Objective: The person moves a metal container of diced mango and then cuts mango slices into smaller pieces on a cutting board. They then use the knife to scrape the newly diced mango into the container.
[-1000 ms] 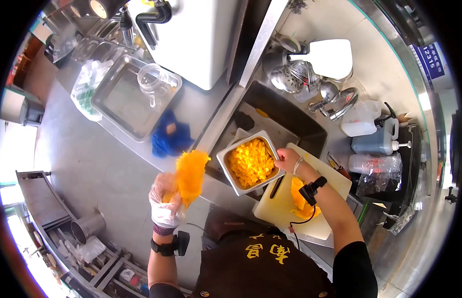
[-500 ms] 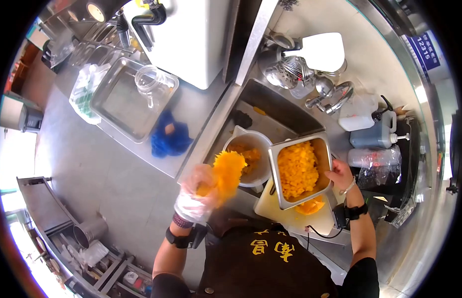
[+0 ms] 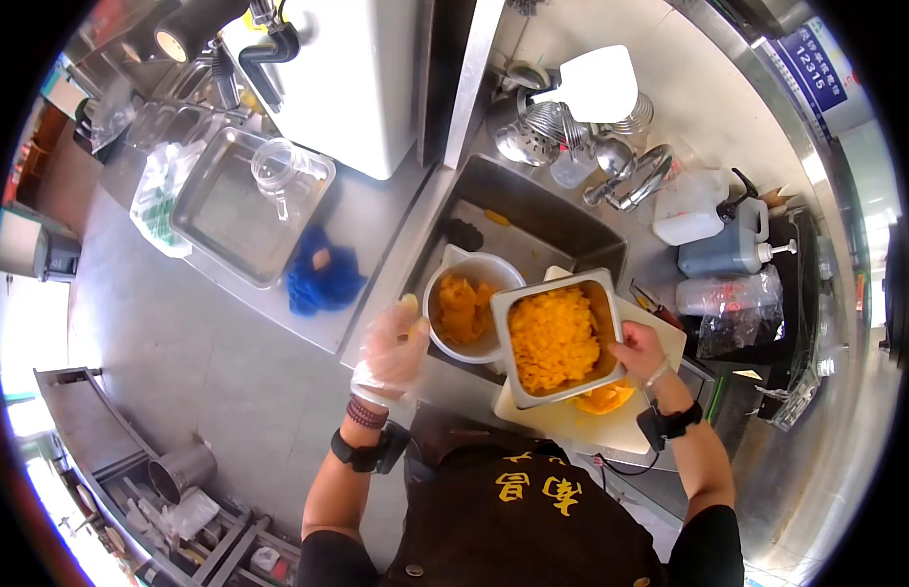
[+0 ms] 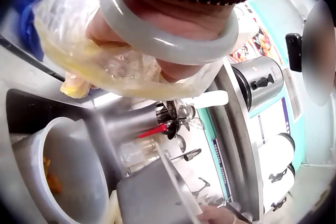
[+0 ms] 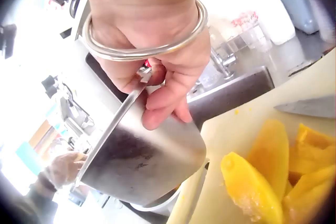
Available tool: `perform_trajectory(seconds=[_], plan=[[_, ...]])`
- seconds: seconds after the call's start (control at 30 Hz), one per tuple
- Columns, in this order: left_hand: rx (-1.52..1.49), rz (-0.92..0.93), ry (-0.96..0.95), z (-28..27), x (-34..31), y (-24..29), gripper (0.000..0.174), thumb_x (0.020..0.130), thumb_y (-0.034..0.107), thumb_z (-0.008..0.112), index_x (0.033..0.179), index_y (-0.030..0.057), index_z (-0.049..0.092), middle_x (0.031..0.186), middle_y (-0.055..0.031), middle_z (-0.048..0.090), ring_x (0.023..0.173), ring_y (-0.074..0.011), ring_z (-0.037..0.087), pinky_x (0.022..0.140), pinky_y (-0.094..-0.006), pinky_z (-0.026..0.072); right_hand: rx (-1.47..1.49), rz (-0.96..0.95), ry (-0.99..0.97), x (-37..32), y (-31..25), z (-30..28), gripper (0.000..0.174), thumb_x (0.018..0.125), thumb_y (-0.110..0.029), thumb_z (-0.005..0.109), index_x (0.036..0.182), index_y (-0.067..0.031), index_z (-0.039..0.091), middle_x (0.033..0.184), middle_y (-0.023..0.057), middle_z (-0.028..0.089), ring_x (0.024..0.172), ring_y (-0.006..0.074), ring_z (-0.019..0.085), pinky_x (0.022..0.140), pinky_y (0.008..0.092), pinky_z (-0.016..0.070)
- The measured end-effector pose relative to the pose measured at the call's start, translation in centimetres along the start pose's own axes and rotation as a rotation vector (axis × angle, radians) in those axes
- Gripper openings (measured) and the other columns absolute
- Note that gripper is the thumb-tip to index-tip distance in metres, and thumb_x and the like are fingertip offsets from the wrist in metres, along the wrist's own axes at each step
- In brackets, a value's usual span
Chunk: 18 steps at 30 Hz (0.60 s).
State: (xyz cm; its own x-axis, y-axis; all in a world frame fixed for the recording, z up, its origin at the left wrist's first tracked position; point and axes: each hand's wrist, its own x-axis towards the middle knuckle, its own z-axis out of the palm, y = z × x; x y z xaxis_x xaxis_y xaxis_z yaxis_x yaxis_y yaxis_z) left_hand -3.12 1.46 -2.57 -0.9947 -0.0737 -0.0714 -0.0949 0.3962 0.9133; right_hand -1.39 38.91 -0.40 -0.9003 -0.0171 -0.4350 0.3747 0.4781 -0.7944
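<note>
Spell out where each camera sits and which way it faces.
Head: worn on the head, facing forward and down; shows the left hand, right hand and dark apron.
Left wrist: on that wrist, looking past its pale bangle at the white tub and metal pan; both hands show.
Right wrist: on that wrist, looking past its silver bangle at the pan and cutting board; both hands show.
Head and left wrist share the tub.

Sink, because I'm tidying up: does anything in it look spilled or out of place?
Yes: an orange strip lies loose on the sink floor, outside the white bowl, near a dark clump I can't identify.
</note>
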Motion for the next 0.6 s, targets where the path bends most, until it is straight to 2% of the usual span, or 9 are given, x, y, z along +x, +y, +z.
perform_trajectory(seconds=[0.03,0.07,0.2,0.27,0.3,0.37,0.5,0.57,0.6], plan=[[-0.015,-0.043,-0.019,-0.1,-0.3,-0.2,0.034,0.073,0.016,0.060,0.102,-0.0010,0.053,0.088,-0.0155,0.057,0.077,-0.0235,0.057,0.066,-0.0309,0.0466,-0.081,-0.077,-0.010,0.7,0.1,0.8,0.009,0.069,-0.008,0.057,0.067,-0.0024,0.050,0.054,-0.0002,0.047,0.047,0.0073,0.043,0.043,0.0233,0.0356],[0.004,-0.034,0.017,-0.1,-0.7,-0.3,0.031,0.073,0.017,0.060,0.098,-0.0009,0.054,0.084,-0.0143,0.058,0.074,-0.0231,0.058,0.066,-0.0310,0.0465,-0.133,-0.078,-0.019,1.3,-0.2,1.6,0.010,0.068,-0.009,0.058,0.066,-0.0024,0.050,0.053,0.0008,0.047,0.047,0.0080,0.043,0.043,0.0243,0.0357],[0.061,0.030,0.053,-0.7,-1.9,-0.7,0.027,0.072,0.013,0.061,0.095,-0.0006,0.055,0.087,-0.0136,0.058,0.072,-0.0222,0.058,0.065,-0.0301,0.0468,-0.223,-0.110,-0.026,4.2,-2.3,5.9,0.015,0.065,-0.013,0.060,0.065,-0.0026,0.049,0.051,0.0046,0.046,0.047,0.0115,0.044,0.046,0.0261,0.0372],[0.040,0.069,0.126,-1.0,-2.4,-1.4,0.021,0.075,0.013,0.060,0.093,0.0016,0.056,0.083,-0.0089,0.060,0.076,-0.0153,0.058,0.067,-0.0252,0.0452,-0.236,-0.133,-0.058,6.2,-1.8,7.4,0.016,0.065,-0.013,0.059,0.064,-0.0022,0.048,0.053,0.0069,0.047,0.048,0.0152,0.045,0.047,0.0280,0.0383],[0.042,0.074,0.113,-1.3,-2.5,-1.4,0.021,0.075,0.013,0.060,0.093,0.0016,0.056,0.083,-0.0089,0.060,0.076,-0.0153,0.058,0.067,-0.0252,0.0452,-0.230,-0.126,-0.048,7.1,-1.7,8.1,0.016,0.065,-0.013,0.059,0.064,-0.0022,0.048,0.053,0.0069,0.047,0.048,0.0152,0.045,0.047,0.0280,0.0383],[0.113,0.112,0.143,-1.9,-2.9,-1.2,0.022,0.071,0.004,0.062,0.092,0.0000,0.057,0.084,-0.0107,0.058,0.071,-0.0190,0.057,0.058,-0.0260,0.0473,-0.335,-0.192,-0.041,8.6,-1.5,9.2,0.015,0.065,-0.014,0.057,0.066,-0.0022,0.048,0.056,0.0083,0.049,0.050,0.0176,0.046,0.049,0.0286,0.0387],[0.015,0.040,0.160,-1.7,-3.5,-1.5,0.022,0.071,0.004,0.062,0.092,-0.0007,0.057,0.083,-0.0103,0.059,0.072,-0.0188,0.057,0.058,-0.0247,0.0466,-0.393,-0.146,-0.113,10.5,-1.5,10.0,0.016,0.068,-0.014,0.059,0.067,-0.0021,0.048,0.056,0.0071,0.050,0.054,0.0161,0.052,0.051,0.0278,0.0415],[0.053,0.089,0.136,-1.2,-3.6,-2.0,0.020,0.073,0.004,0.061,0.093,-0.0005,0.057,0.084,-0.0089,0.059,0.073,-0.0162,0.057,0.059,-0.0242,0.0459,-0.548,-0.224,0.007,10.7,-1.1,10.4,0.015,0.069,-0.013,0.059,0.073,-0.0015,0.051,0.058,0.0105,0.052,0.057,0.0217,0.055,0.054,0.0299,0.0434],[-0.021,-0.013,0.129,-1.0,-3.6,-1.1,0.019,0.075,0.006,0.060,0.093,0.0003,0.056,0.081,-0.0061,0.058,0.072,-0.0123,0.054,0.060,-0.0219,0.0444,-0.583,-0.196,0.037,10.4,-1.7,10.2,0.015,0.070,-0.012,0.059,0.079,-0.0018,0.053,0.064,0.0123,0.054,0.060,0.0265,0.056,0.057,0.0327,0.0447]])
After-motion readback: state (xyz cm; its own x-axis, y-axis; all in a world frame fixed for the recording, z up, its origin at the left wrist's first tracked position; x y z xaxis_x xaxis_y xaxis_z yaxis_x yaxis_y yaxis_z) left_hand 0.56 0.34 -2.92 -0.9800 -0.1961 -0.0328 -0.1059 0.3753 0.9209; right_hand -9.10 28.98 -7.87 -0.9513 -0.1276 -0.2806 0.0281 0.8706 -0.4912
